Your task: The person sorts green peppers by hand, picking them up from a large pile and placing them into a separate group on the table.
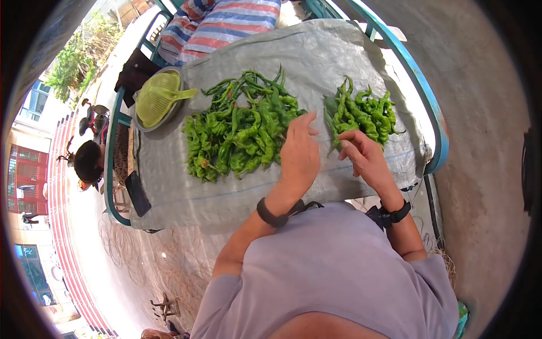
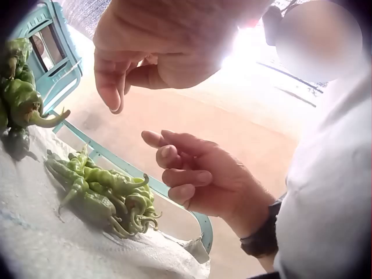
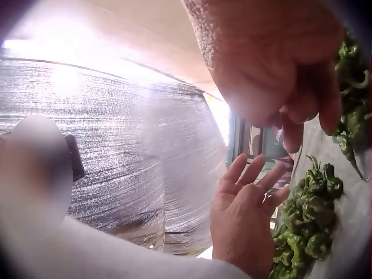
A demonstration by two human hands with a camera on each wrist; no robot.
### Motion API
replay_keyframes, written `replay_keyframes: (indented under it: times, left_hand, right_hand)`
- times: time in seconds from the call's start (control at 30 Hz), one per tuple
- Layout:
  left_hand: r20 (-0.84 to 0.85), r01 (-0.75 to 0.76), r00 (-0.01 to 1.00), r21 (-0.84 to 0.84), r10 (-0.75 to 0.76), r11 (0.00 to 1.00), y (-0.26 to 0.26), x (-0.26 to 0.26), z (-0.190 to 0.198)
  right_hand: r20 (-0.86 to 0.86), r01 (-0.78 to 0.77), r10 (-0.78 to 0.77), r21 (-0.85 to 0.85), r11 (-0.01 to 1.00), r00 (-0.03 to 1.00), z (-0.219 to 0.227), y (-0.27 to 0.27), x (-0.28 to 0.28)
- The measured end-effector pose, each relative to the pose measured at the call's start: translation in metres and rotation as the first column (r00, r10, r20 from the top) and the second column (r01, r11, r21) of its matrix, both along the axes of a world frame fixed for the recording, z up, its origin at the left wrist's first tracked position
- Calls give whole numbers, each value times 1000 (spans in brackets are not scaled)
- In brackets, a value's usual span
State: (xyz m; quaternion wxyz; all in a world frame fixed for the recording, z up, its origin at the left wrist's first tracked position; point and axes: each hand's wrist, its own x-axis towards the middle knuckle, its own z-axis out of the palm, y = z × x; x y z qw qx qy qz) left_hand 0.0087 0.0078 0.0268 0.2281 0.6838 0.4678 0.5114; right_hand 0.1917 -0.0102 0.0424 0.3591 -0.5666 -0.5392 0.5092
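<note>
Both hands hover over the near side of a grey woven sheet (image 1: pixel 169 164), with nothing in either. My left hand (image 1: pixel 301 152) is at the right edge of a large heap of green peppers (image 1: pixel 237 133); its fingers look spread and relaxed in the right wrist view, where the left hand (image 3: pixel 241 226) shows from the side. Close by, my right hand (image 1: pixel 366 160) hangs at the near edge of a smaller pile of green peppers (image 1: pixel 364 113). Its fingers are loosely bent, and the left wrist view shows the right hand (image 2: pixel 203 174) facing the left one across a gap.
A yellow-green colander (image 1: pixel 157 99) sits in a metal bowl (image 1: pixel 171 116) at the sheet's left. A dark phone (image 1: pixel 137 194) lies at the near left corner. Teal metal rails (image 1: pixel 424 99) border the sheet. Striped woven bags (image 1: pixel 226 25) stand at the far end.
</note>
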Motion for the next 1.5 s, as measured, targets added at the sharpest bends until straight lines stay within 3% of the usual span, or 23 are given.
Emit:
replay_keyframes:
  times: [0.1, 0.13, 0.23, 0.37, 0.47, 0.57, 0.67, 0.77, 0.87, 0.97, 1.0, 1.07, 1.17, 1.2, 1.27, 1.37, 1.5]
  left_hand:
    - [85, -148, 985, -6, 148, 989, 10, -31, -10]
    - [93, -142, 985, -33, 145, 989, 10, -40, -12]
    - [101, -93, 990, -100, 103, 991, 6, -60, -19]
    - [66, 37, 997, -133, -28, 990, -7, -66, -29]
    - [5, 72, 997, -135, -72, 988, -13, -69, -42]
    - [34, 106, 994, -175, -101, 979, -15, -75, -38]
    - [77, 137, 990, -289, -119, 947, -16, -74, -35]
    - [-30, 139, 989, -203, -148, 969, -14, -69, -41]
    - [-65, 138, 986, -197, -153, 971, -14, -64, -35]
    - [-43, 63, 997, -41, -65, 997, -12, -63, -29]
    - [-82, 24, 996, 14, -23, 1000, -9, -65, -30]
    - [-154, -52, 985, 131, 72, 990, -3, -74, -31]
    - [-277, -190, 932, 179, 235, 965, -2, -92, -29]
    - [-298, -218, 923, 123, 245, 968, -2, -99, -31]
    - [-357, -300, 864, 201, 355, 933, -2, -108, -33]
    - [-375, -328, 842, 215, 388, 920, -3, -116, -36]
    - [-435, -337, 794, 266, 425, 903, -10, -121, -36]
  right_hand:
    - [415, -127, 20, 232, 964, 910, -20, 11, -31]
    - [500, -146, -77, 393, 908, 863, -36, 16, -39]
    - [571, -172, -170, 496, 851, 803, -54, 32, -57]
    - [795, -239, -16, 201, 950, 607, -60, 47, -64]
    - [774, -142, -70, 202, 969, 629, -55, 49, -70]
    - [672, -60, -283, 439, 896, 684, -62, 43, -59]
    - [431, 197, -283, 234, 952, 857, -42, 36, -56]
    - [373, 239, -347, 306, 921, 861, -46, 38, -51]
    - [120, 351, -420, 375, 858, 899, -31, 41, -68]
    - [25, 464, -518, 408, 786, 855, -27, 55, -78]
    - [246, 353, -514, 487, 799, 822, -35, 60, -74]
    - [630, 91, -488, 554, 828, 604, -57, 70, -64]
    - [738, 102, -424, 440, 892, 524, -59, 67, -63]
    - [701, 72, -433, 481, 874, 566, -55, 64, -67]
    - [623, 21, -441, 563, 826, 646, -43, 60, -77]
    - [674, -160, -316, 545, 823, 668, -40, 66, -89]
    - [810, -300, -208, 422, 856, 548, -53, 83, -81]
